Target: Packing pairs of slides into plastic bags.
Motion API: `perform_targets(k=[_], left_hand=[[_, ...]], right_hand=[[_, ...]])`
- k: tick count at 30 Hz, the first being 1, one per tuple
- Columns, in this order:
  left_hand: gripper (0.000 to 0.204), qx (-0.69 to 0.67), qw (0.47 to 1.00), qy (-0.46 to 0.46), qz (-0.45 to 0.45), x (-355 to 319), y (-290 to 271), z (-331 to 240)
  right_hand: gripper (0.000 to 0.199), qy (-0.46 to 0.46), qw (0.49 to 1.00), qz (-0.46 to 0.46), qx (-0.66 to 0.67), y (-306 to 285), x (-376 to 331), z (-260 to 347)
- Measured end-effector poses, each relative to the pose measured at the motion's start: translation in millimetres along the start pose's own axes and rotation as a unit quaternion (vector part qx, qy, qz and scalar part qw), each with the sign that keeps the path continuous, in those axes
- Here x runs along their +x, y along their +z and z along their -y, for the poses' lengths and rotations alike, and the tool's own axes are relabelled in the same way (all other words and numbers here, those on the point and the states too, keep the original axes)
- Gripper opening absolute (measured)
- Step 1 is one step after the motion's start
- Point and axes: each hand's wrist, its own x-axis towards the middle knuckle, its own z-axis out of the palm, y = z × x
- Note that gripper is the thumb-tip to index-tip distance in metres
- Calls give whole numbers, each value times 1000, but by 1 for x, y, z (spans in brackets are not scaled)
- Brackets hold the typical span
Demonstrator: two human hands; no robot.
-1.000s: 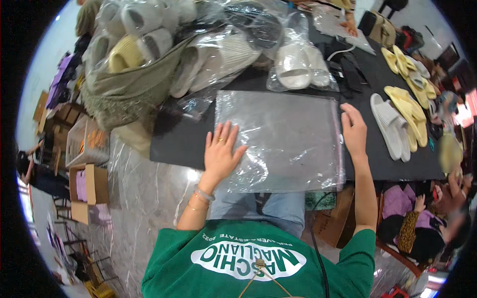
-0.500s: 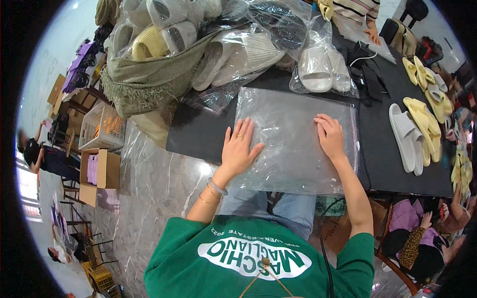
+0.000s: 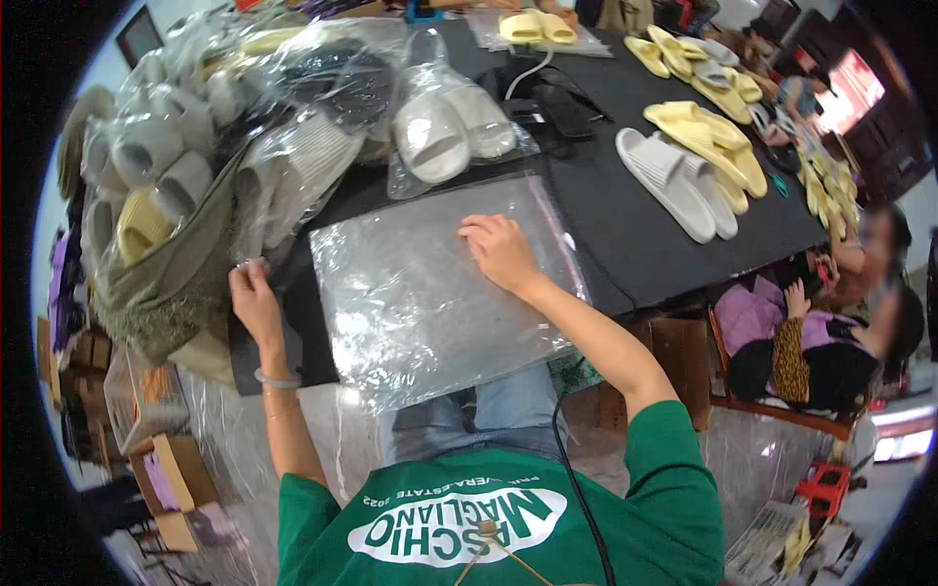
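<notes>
A large clear plastic bag (image 3: 420,322) lies flat on the black table in front of me. My right hand (image 3: 503,256) rests on its upper right part, fingers loosely bent and holding nothing. Left of that bag, by the table's left side, my left hand (image 3: 256,305) has its fingertips closed on a piece of thin clear plastic. That plastic runs up beside a bagged pair of light grey slides (image 3: 318,161); whether it belongs to their bag I cannot tell. Another bagged pair of whitish slides (image 3: 440,137) lies just beyond the flat bag.
A green cloth sack (image 3: 176,293) at the left bulges with bagged slides. On the right of the table (image 3: 645,273) lie unbagged grey slides (image 3: 669,186) and yellow slides (image 3: 713,146). A black cable crosses near the flat bag's right edge. Other people sit at the right.
My view has turned rightward. My left hand has left the flat bag and gone left, closing on the thin plastic. My right hand stays on the bag.
</notes>
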Motion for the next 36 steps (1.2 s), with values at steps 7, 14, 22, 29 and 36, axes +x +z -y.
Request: perform_targets(k=[7,14,22,29,36], left_hand=[[10,-56,980,187,-41,35,13,-97],[10,8,948,294,125,-35,48,-212],[32,-1,893,313,324,-132,28,-207],[42,189,972,136,40,-122,-49,-125],[44,75,950,-224,204,-140,-63,-65]], right_hand=[[15,-3,1000,5,-8,-3,-4,-1],[15,3,1000,4,18,-6,-4,-1],[26,15,1000,25,-8,10,-8,-16],[31,8,999,51,7,5,-10,-6],[31,-45,999,11,11,5,-9,-17]])
